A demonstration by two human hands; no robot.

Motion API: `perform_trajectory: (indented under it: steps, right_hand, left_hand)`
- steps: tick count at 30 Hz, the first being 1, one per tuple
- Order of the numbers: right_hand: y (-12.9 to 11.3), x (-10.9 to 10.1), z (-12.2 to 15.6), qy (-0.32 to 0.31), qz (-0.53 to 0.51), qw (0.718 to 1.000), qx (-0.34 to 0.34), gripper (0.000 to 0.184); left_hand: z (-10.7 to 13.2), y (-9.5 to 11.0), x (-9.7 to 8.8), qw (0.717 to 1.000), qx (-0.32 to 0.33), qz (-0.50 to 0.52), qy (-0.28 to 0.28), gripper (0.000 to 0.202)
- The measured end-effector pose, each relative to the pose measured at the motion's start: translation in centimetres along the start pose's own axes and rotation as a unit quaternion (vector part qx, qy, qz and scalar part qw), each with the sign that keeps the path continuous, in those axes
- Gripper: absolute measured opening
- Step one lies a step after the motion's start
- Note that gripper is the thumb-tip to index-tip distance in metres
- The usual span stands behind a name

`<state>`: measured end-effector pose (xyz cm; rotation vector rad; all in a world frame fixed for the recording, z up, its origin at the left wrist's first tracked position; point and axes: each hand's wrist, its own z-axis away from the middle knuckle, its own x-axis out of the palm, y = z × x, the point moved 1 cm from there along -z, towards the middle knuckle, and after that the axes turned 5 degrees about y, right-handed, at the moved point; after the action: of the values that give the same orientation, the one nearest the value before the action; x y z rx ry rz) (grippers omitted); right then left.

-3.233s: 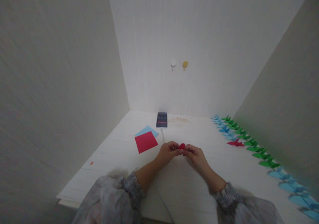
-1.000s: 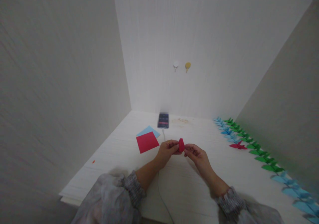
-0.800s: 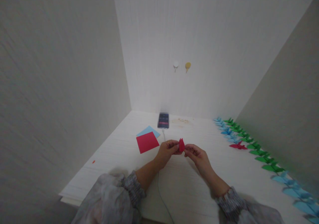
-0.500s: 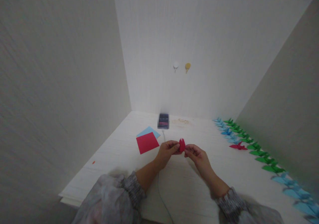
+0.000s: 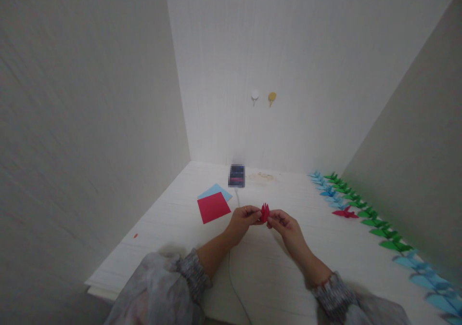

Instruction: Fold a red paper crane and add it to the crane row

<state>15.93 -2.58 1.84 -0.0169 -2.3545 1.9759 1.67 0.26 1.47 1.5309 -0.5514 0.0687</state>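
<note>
Left hand point(image 5: 242, 217) and right hand point(image 5: 285, 224) each pinch the red folded piece point(image 5: 264, 212) at the fingertips, just above the table point(image 5: 169, 228), near centre. The piece is compact with its points up, so it is judged part-folded. Finished figures point(image 5: 364, 214) line the right edge, and a flat red sheet point(image 5: 213, 207) lies to the left

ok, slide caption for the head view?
Left hand and right hand pinch a red paper fold over the white table.
</note>
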Motion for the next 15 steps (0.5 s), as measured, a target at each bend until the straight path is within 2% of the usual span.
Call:
perform_trajectory:
  steps: [6,15]
  right_hand:
    - [0.60,0.21,-0.06,-0.033,-0.043,0.999,0.003,0.016]
    - [0.97,0.29,-0.13,-0.069,-0.068,0.994,0.059,0.024]
  left_hand:
    - [0.06,-0.06,-0.06,0.999,-0.002,-0.040,-0.024,0.030]
    - [0.03,0.01,0.01,0.997,0.002,-0.072,-0.034,0.028]
